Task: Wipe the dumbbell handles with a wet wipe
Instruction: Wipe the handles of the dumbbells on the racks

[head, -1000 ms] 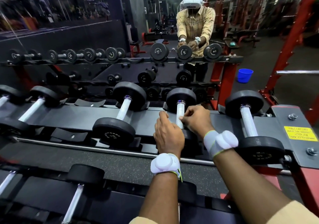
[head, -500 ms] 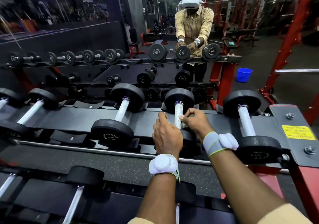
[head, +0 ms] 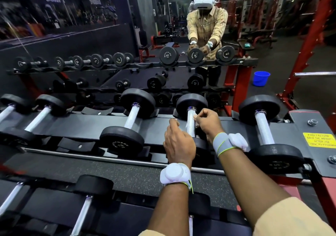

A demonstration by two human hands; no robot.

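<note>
Left hand and right hand, either side of the knurled silver dumbbell handle, pinch a thin white wet wipe.

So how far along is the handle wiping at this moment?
Done: cannot tell; no handle looks visibly wet. In hand: the left hand and right hand pinch a wet wipe around the second dumbbell handle from the right. Left: possibly the right-end handle, the next handle leftward and the lower-row handle.

Dim gym, blurred, warped edges
</note>
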